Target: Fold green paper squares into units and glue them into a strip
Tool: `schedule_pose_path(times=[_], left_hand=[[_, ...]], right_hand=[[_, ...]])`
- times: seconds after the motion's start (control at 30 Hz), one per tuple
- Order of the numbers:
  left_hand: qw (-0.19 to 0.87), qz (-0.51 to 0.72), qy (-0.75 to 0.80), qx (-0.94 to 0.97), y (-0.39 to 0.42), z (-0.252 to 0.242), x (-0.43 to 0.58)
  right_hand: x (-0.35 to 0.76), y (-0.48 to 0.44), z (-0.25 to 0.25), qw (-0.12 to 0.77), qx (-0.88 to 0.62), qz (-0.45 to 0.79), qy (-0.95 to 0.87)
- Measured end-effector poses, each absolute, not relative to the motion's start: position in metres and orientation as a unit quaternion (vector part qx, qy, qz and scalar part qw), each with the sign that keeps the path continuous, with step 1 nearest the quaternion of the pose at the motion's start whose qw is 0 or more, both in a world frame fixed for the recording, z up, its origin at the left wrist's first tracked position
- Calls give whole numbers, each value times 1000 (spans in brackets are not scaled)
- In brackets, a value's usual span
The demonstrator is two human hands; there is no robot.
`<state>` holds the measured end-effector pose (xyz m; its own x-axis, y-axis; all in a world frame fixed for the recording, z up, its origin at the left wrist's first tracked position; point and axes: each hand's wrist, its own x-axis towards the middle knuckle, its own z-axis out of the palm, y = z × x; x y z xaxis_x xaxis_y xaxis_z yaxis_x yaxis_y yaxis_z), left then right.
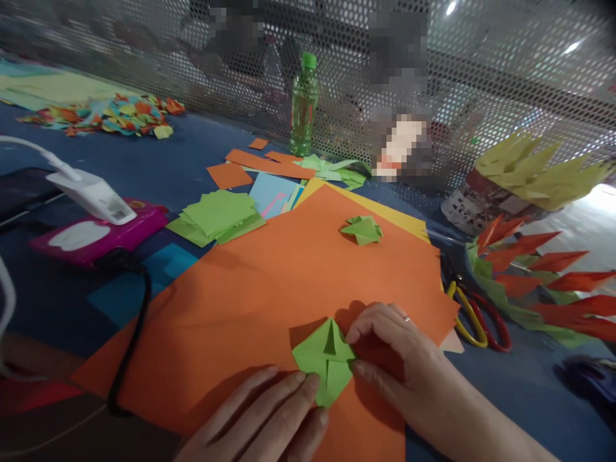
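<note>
A small square of green paper (315,354), folded with creased flaps and a raised slit near its top corner, lies on a large orange sheet (231,314). My left hand (260,417) comes in from below; its fingertips press on the paper's lower left edge and its thumb is by the bottom corner. On the other side, my right hand (399,359), with a ring on one finger, holds the right corner between thumb and forefinger. Farther up the orange sheet sits a finished-looking folded green paper piece (363,230).
Green squares (219,215) are stacked left of the sheet. A magenta device (96,240) with a white plug and black cable is farther left. Scissors (474,314) lie right, beside orange-and-green folded paper (553,276). A green bottle (304,106) stands before a perforated metal screen (192,70).
</note>
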<state>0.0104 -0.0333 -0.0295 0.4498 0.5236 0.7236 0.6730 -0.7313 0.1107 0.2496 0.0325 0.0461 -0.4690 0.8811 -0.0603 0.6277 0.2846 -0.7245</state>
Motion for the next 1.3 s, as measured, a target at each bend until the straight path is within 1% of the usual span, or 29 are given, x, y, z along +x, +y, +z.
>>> schedule_pose_path(times=[0.2,0.33,0.53,0.63,0.8,0.87,0.93,1.03,1.13,1.3], left_hand=[[118,-395,-353,-840,-32,-30,11],[107,-377,-358,-847,-34,-29,12],[97,-411,-381,-823,-33,-23,17],[31,-391,-370,-842,-26,-12,16],[-71,-373,-317,-869,-18,18,3],[-114,-362,-324,-867,-16,29,-3],[-111,-346,-392,-845,-13,37,-7],[-79,-368,-464,-802,-4,37,-5],[-75,-371,-466,-800,2,29,5],[-72,-367,-420,-827,-4,13,20]], right_hand=[[242,30,46,189,-491,313,-791],[234,27,43,200,-503,268,-797],[245,31,40,193,-473,299,-806],[252,33,39,197,-442,312,-818],[254,32,38,190,-425,299,-833],[254,31,37,188,-420,293,-838],[255,32,36,188,-411,293,-842],[256,34,35,207,-404,299,-840],[257,34,34,224,-407,292,-836],[256,33,32,201,-403,250,-857]])
